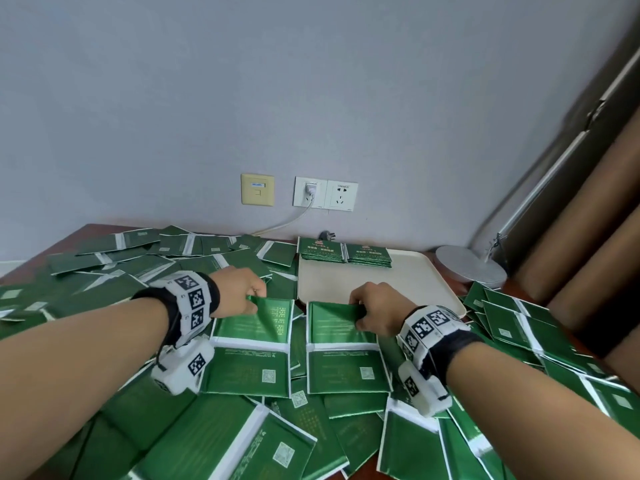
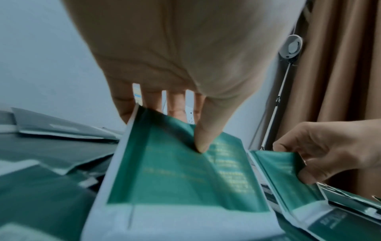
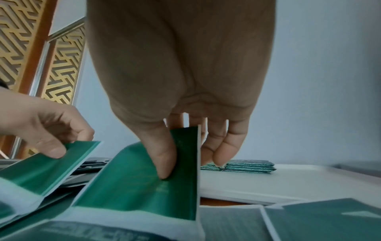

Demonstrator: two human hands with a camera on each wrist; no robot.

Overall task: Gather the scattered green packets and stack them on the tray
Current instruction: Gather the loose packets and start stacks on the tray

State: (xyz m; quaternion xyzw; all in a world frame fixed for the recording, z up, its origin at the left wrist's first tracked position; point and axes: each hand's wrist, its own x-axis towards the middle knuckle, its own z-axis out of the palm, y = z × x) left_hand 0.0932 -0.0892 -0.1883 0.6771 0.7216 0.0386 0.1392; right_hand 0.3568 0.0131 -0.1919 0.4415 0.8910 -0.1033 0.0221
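Green packets with a white middle band cover the table. My left hand [image 1: 250,295] pinches the far edge of one packet [image 1: 252,348], thumb on top [image 2: 203,143], and lifts that half up. Beside it, my right hand [image 1: 363,313] pinches the far edge of a second packet [image 1: 343,351] the same way, thumb [image 3: 164,163] pressed on its green face [image 3: 134,187]. Just beyond both hands lies the cream tray [image 1: 398,282]. Two low stacks of packets [image 1: 344,250] sit side by side at the tray's far edge, also seen as stacks [image 3: 247,166] in the right wrist view.
Loose packets [image 1: 104,271] spread left, right [image 1: 519,323] and towards me [image 1: 242,438]. A round grey lamp base [image 1: 471,266] stands right of the tray. Brown curtain [image 1: 588,220] hangs at right. Wall sockets [image 1: 325,194] and a white cable sit behind the table.
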